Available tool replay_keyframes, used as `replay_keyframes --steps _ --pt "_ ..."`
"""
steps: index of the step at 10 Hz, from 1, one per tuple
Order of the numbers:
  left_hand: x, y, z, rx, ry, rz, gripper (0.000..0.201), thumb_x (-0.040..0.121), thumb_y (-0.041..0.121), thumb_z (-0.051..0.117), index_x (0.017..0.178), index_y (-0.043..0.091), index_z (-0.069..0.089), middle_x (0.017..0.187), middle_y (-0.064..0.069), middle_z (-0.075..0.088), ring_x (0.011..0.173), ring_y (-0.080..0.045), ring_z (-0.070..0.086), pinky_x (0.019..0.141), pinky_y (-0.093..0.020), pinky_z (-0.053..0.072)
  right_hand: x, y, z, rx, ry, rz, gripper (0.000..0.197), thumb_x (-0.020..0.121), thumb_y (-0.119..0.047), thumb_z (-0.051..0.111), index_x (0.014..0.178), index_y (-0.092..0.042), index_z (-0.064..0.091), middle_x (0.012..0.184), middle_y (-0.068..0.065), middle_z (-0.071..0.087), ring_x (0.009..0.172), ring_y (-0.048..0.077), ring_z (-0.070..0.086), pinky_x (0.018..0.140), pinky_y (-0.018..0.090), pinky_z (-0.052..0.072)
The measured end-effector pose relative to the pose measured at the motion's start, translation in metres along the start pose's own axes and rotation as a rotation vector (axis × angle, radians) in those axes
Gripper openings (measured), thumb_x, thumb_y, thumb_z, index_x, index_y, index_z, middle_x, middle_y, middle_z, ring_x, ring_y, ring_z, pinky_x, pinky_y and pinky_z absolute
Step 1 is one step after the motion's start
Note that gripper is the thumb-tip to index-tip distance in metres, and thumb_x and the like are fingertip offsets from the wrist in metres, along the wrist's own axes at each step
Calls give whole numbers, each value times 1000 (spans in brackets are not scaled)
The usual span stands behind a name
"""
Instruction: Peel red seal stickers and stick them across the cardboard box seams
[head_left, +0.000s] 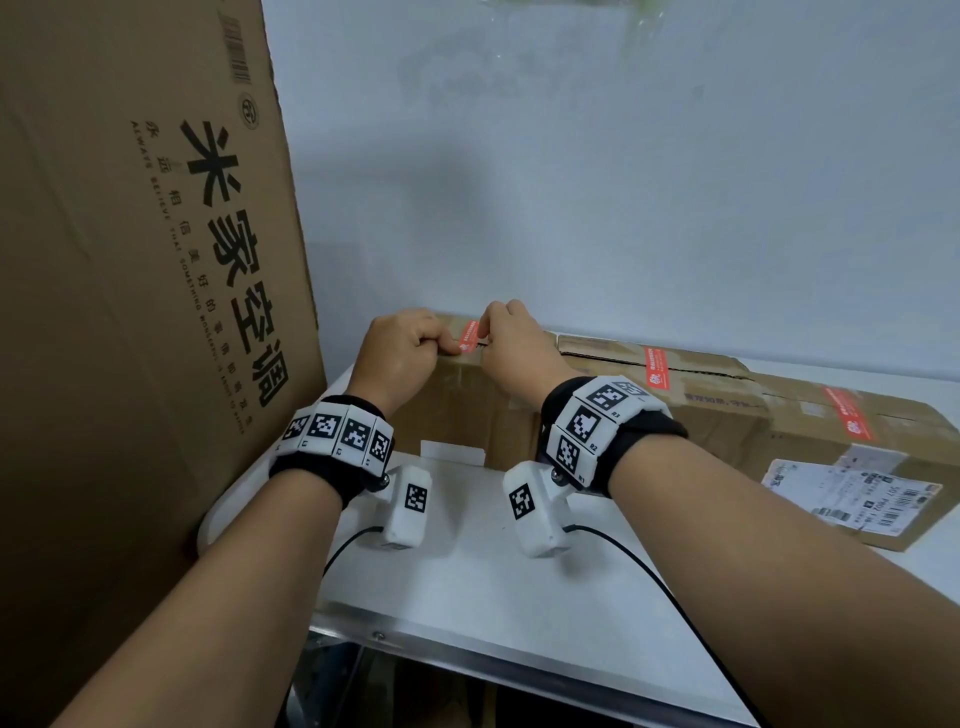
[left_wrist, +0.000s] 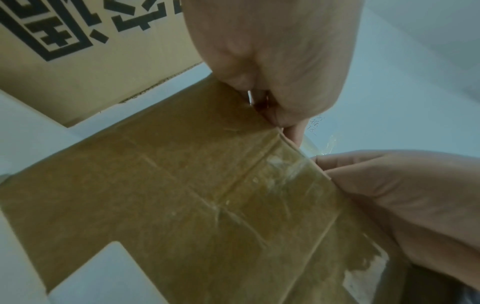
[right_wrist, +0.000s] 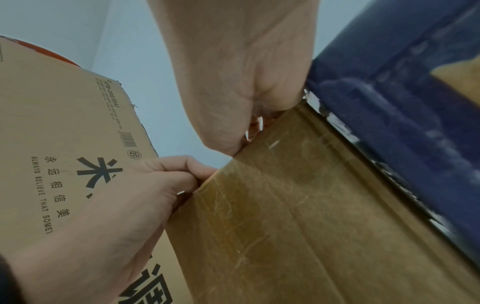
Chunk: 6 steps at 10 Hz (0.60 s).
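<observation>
A brown cardboard box stands on the white table against the wall. A red seal sticker lies across the seam at its top front edge. My left hand has curled fingers and pinches the sticker's near end at the edge. My right hand holds the sticker's right side with bent fingertips on the box top. The left wrist view shows the box's taped front, my left hand and my right hand at its rim. The sticker is mostly hidden in both wrist views.
A tall printed carton leans close on the left. Two more cardboard boxes lie to the right, each with a red sticker; the nearer one carries a shipping label. Black cables run from the wrist cameras over the table.
</observation>
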<state>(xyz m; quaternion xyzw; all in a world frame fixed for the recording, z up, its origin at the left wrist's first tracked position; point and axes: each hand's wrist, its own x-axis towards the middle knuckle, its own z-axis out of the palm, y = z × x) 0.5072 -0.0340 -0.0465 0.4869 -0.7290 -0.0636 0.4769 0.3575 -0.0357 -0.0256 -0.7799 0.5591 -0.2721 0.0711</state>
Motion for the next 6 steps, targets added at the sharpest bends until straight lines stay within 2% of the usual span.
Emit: replay_keyframes --steps 2,3,4,5,6 --pt "2 4 4 13 31 -114 32 77 -10 48 71 5 76 82 -11 74 84 -27 66 86 -36 52 2 1 -2 31 -29 30 26 87 -2 43 112 -4 52 119 16 46 103 33 54 89 39 45" --pt "4 6 2 -2 33 -170 36 75 -11 46 63 10 72 78 -11 73 83 -28 66 87 -40 53 5 2 -4 81 -18 38 28 87 0 43 111 -6 56 120 15 49 106 30 55 91 37 46" --pt "12 7 -1 32 -1 -208 42 73 -10 43 53 20 66 77 -9 74 85 -27 66 89 -39 53 7 5 -14 303 32 91 32 83 5 45 104 -7 66 109 11 63 102 24 60 87 31 48" --pt "22 16 -1 92 -44 -235 43 75 -6 42 54 22 67 82 -7 74 89 -24 64 85 -33 51 8 5 -34 559 159 95 29 81 8 48 94 -5 70 90 5 66 89 19 63 87 30 54" --pt "33 30 6 68 -62 -277 36 79 -3 46 65 17 73 82 -7 72 76 -22 59 70 -27 48 6 12 -58 690 240 61 27 82 10 46 92 -2 69 87 6 66 84 15 63 76 22 58"
